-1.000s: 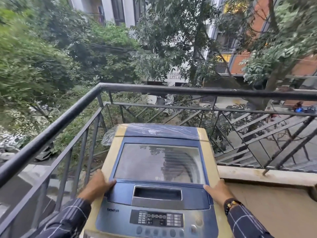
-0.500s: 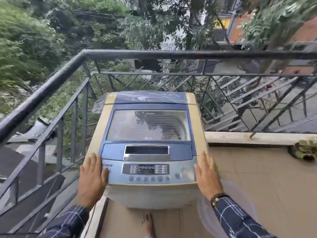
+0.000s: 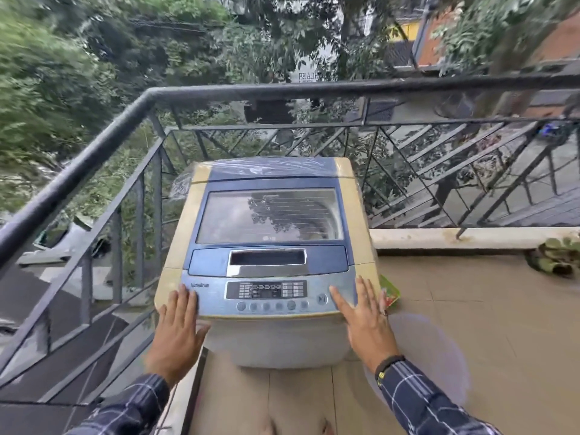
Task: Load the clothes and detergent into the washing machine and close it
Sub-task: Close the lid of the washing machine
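Note:
A top-loading washing machine stands in the balcony corner, with yellowed sides and a blue top. Its glass lid lies flat and shut. The control panel faces me. My left hand is spread flat at the machine's front left corner, fingers apart, holding nothing. Fingers apart too, my right hand rests at the front right corner beside the panel and is empty. A green packet peeks out on the floor just right of the machine. No clothes are visible.
A black metal railing runs along the left and far sides, close behind the machine. A pale round plastic tub sits on the tiled floor at the right. A green plant is at the far right by the low ledge.
My hands slid from beside the lid back to the machine's front corners. I have stepped back, so the whole machine and floor show.

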